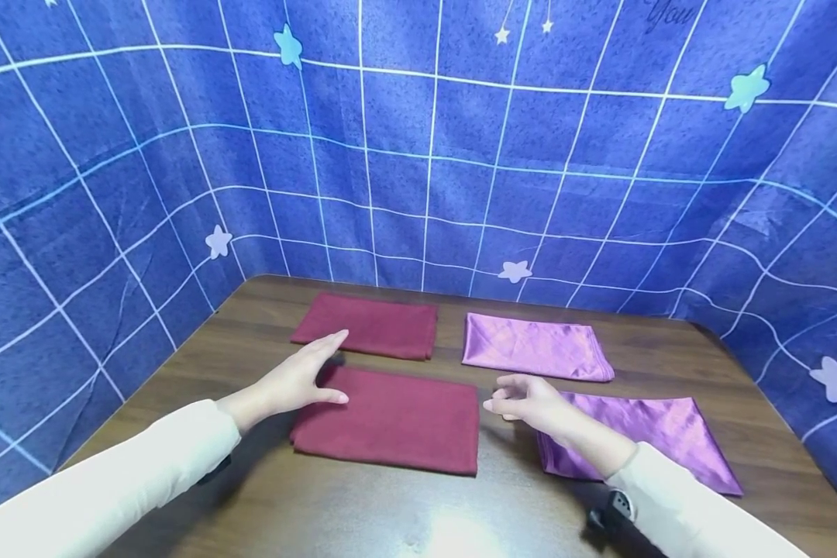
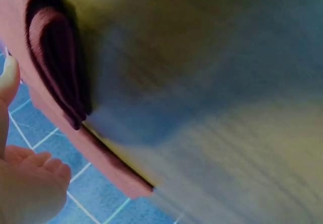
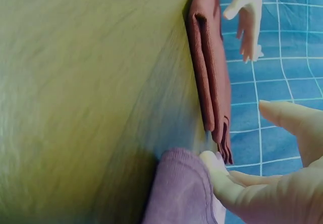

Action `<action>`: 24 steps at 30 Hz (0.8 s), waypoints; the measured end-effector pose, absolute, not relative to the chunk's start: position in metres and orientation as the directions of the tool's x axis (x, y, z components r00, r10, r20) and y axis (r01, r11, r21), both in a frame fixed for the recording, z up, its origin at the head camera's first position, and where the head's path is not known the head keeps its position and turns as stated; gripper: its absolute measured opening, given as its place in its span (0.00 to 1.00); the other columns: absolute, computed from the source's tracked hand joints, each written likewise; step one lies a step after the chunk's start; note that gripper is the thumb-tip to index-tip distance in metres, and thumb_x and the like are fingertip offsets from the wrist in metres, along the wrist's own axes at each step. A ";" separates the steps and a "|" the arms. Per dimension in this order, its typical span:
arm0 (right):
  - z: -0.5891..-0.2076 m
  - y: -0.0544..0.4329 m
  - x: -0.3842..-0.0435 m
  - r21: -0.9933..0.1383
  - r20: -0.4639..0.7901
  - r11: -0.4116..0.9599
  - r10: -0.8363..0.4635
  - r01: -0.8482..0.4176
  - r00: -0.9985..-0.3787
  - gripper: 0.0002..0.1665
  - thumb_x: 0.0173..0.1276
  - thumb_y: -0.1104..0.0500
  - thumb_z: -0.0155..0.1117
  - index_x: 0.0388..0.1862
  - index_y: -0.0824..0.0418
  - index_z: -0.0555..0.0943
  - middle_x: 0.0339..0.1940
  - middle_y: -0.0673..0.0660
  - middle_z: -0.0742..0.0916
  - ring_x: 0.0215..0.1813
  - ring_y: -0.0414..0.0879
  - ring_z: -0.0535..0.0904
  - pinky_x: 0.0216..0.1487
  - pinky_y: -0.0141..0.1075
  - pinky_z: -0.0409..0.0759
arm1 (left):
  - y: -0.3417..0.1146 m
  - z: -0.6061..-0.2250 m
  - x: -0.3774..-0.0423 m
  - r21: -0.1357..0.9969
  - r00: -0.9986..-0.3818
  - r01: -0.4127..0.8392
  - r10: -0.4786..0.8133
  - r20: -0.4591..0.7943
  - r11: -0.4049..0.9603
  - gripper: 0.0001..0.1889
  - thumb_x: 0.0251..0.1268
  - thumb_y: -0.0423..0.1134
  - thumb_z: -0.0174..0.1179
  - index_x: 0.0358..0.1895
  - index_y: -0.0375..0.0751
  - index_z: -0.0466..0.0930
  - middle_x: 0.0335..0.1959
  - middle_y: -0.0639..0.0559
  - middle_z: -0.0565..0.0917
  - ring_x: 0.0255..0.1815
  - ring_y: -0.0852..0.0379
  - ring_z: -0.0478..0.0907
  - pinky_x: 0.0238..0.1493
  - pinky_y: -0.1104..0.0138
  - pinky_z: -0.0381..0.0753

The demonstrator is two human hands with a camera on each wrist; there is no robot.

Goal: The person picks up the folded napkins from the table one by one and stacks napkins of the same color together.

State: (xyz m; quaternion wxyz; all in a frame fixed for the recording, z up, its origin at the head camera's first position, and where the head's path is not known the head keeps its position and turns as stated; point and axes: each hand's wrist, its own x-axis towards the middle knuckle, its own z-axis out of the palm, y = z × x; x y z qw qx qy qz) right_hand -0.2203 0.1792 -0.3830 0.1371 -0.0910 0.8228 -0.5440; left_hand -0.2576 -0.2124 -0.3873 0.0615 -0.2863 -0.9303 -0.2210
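Two folded dark red cloths lie on the left half of the table, a near one and a far one. To their right are two folded shiny purple cloths, a far one and a near one. My left hand hovers at the left end of the near red cloth, thumb spread from the fingers and nothing held. Loosely bent and holding nothing, the fingers of my right hand are above the gap between the near red and near purple cloths. The right forearm hides part of the near purple cloth.
The brown wooden table carries all the cloths. A blue curtain with white grid lines and stars hangs behind it and along both sides. Dark wrist devices, such as the one under the right cuff, sit below the white sleeves.
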 end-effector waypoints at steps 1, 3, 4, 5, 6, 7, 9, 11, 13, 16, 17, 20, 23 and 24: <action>-0.383 0.179 -0.220 -0.930 -0.138 0.368 -0.305 0.017 -0.942 0.42 0.61 0.59 0.69 0.65 0.81 0.62 0.50 0.68 0.83 0.45 0.45 0.82 0.51 0.41 0.84 | -0.214 -0.389 -0.257 0.374 -0.827 0.562 0.507 0.243 0.738 0.53 0.46 0.46 0.76 0.73 0.27 0.54 0.73 0.33 0.61 0.73 0.35 0.58 0.73 0.45 0.57; -0.383 0.177 -0.219 -0.943 -0.161 0.330 -0.313 0.052 -0.936 0.41 0.62 0.61 0.68 0.65 0.83 0.61 0.50 0.69 0.82 0.46 0.45 0.82 0.53 0.42 0.84 | -0.216 -0.391 -0.256 0.369 -0.827 0.563 0.509 0.240 0.740 0.53 0.47 0.46 0.76 0.73 0.27 0.54 0.73 0.33 0.61 0.73 0.35 0.58 0.73 0.45 0.58; -0.383 0.176 -0.218 -0.946 -0.174 0.316 -0.309 0.072 -0.935 0.40 0.62 0.62 0.68 0.65 0.83 0.62 0.50 0.70 0.82 0.46 0.45 0.83 0.53 0.41 0.83 | -0.217 -0.392 -0.256 0.369 -0.828 0.561 0.508 0.238 0.741 0.53 0.47 0.47 0.75 0.72 0.27 0.54 0.73 0.33 0.61 0.73 0.35 0.58 0.73 0.45 0.58; -0.383 0.176 -0.218 -0.949 -0.185 0.305 -0.311 0.087 -0.932 0.40 0.62 0.63 0.67 0.65 0.83 0.62 0.51 0.70 0.82 0.46 0.46 0.83 0.53 0.41 0.83 | -0.218 -0.393 -0.255 0.374 -0.833 0.553 0.502 0.232 0.744 0.53 0.47 0.47 0.75 0.73 0.27 0.54 0.73 0.33 0.61 0.73 0.35 0.58 0.73 0.45 0.58; -0.383 0.175 -0.217 -0.951 -0.196 0.293 -0.309 0.103 -0.931 0.39 0.62 0.64 0.67 0.64 0.84 0.62 0.50 0.71 0.82 0.46 0.48 0.84 0.53 0.41 0.83 | -0.219 -0.394 -0.254 0.378 -0.837 0.547 0.497 0.229 0.747 0.53 0.48 0.47 0.75 0.73 0.27 0.54 0.73 0.32 0.61 0.73 0.35 0.58 0.73 0.45 0.58; -0.383 0.174 -0.216 -0.952 -0.208 0.282 -0.308 0.119 -0.928 0.38 0.62 0.64 0.66 0.63 0.84 0.62 0.50 0.71 0.82 0.46 0.49 0.84 0.53 0.41 0.83 | -0.220 -0.395 -0.254 0.383 -0.842 0.539 0.489 0.226 0.750 0.53 0.48 0.48 0.75 0.72 0.26 0.55 0.72 0.31 0.62 0.73 0.35 0.58 0.72 0.44 0.58; -0.383 0.172 -0.215 -0.953 -0.232 0.264 -0.312 0.150 -0.921 0.35 0.63 0.66 0.65 0.61 0.85 0.64 0.50 0.73 0.83 0.45 0.49 0.84 0.53 0.41 0.84 | -0.222 -0.397 -0.252 0.393 -0.859 0.512 0.462 0.220 0.764 0.53 0.47 0.49 0.75 0.71 0.25 0.56 0.71 0.30 0.63 0.72 0.34 0.60 0.71 0.43 0.60; -0.383 0.171 -0.213 -0.952 -0.248 0.254 -0.325 0.169 -0.912 0.31 0.64 0.66 0.63 0.58 0.85 0.66 0.50 0.74 0.83 0.43 0.49 0.85 0.53 0.42 0.84 | -0.224 -0.399 -0.249 0.408 -0.879 0.477 0.429 0.209 0.778 0.52 0.47 0.49 0.75 0.70 0.24 0.57 0.69 0.28 0.65 0.70 0.33 0.61 0.70 0.43 0.61; -0.383 0.169 -0.211 -0.951 -0.262 0.249 -0.335 0.183 -0.905 0.25 0.65 0.66 0.61 0.55 0.84 0.69 0.50 0.74 0.83 0.42 0.48 0.85 0.52 0.43 0.84 | -0.225 -0.400 -0.248 0.416 -0.895 0.447 0.399 0.201 0.792 0.52 0.47 0.50 0.75 0.68 0.22 0.58 0.66 0.27 0.67 0.68 0.32 0.63 0.69 0.43 0.63; -0.383 0.167 -0.208 -0.951 -0.270 0.242 -0.361 0.190 -0.893 0.21 0.67 0.66 0.59 0.51 0.83 0.72 0.50 0.73 0.84 0.42 0.48 0.85 0.52 0.44 0.84 | -0.227 -0.403 -0.246 0.423 -0.911 0.412 0.368 0.186 0.807 0.50 0.47 0.51 0.75 0.66 0.20 0.60 0.63 0.26 0.70 0.66 0.32 0.66 0.67 0.43 0.65; -0.383 0.166 -0.208 -0.952 -0.273 0.239 -0.366 0.194 -0.890 0.20 0.67 0.66 0.59 0.50 0.82 0.73 0.49 0.73 0.85 0.41 0.48 0.86 0.51 0.44 0.84 | -0.227 -0.403 -0.245 0.428 -0.915 0.404 0.361 0.181 0.808 0.50 0.47 0.52 0.74 0.66 0.19 0.60 0.62 0.26 0.71 0.65 0.32 0.67 0.67 0.43 0.66; -0.382 0.165 -0.207 -0.951 -0.283 0.233 -0.379 0.205 -0.881 0.19 0.67 0.65 0.59 0.50 0.82 0.75 0.47 0.71 0.86 0.40 0.48 0.86 0.50 0.44 0.85 | -0.227 -0.402 -0.244 0.452 -0.924 0.381 0.341 0.172 0.806 0.49 0.47 0.51 0.75 0.64 0.18 0.62 0.59 0.26 0.72 0.62 0.32 0.70 0.65 0.43 0.68; -0.381 0.164 -0.206 -0.949 -0.293 0.228 -0.377 0.219 -0.879 0.20 0.66 0.65 0.60 0.48 0.82 0.76 0.44 0.70 0.87 0.39 0.48 0.86 0.50 0.44 0.85 | -0.226 -0.401 -0.243 0.485 -0.936 0.352 0.315 0.159 0.800 0.47 0.46 0.50 0.75 0.61 0.18 0.65 0.53 0.28 0.75 0.53 0.37 0.75 0.59 0.46 0.74; -0.382 0.164 -0.206 -0.948 -0.298 0.225 -0.373 0.226 -0.879 0.20 0.66 0.65 0.61 0.48 0.82 0.76 0.43 0.69 0.87 0.39 0.48 0.86 0.49 0.44 0.85 | -0.226 -0.401 -0.242 0.496 -0.940 0.341 0.306 0.154 0.799 0.46 0.46 0.49 0.76 0.60 0.18 0.66 0.52 0.30 0.76 0.50 0.39 0.76 0.56 0.48 0.76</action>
